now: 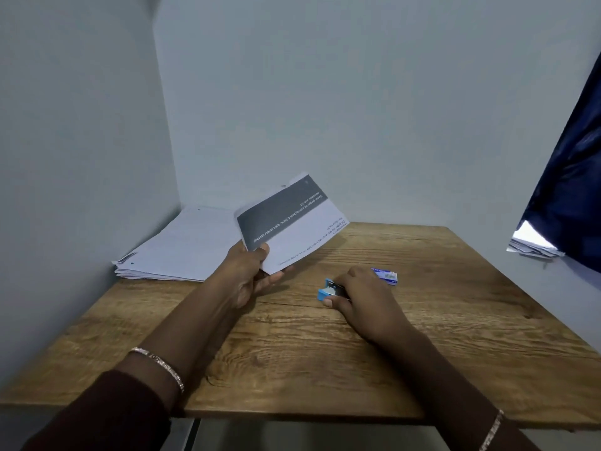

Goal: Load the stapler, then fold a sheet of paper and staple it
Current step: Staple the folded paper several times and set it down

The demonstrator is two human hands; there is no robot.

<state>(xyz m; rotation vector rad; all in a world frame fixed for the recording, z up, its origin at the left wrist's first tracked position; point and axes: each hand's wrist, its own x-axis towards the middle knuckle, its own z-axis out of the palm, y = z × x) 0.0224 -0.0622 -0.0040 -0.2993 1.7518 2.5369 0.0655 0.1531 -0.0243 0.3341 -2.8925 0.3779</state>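
Observation:
My left hand (248,273) holds a folded sheet of paper (289,226) above the wooden table (292,359), thumb on top near its lower corner; a dark grey band with white print crosses the sheet. My right hand (361,297) grips a small blue stapler (328,289) that lies on the table, with fingers curled over its rear so only the blue front end and metal top show. A small blue and white staple box (386,276) lies just behind my right hand.
A stack of white paper (182,249) sits at the table's back left corner against the wall. A dark blue curtain (572,190) hangs at the right, with more papers (533,245) beneath it. Walls close in at the left and back.

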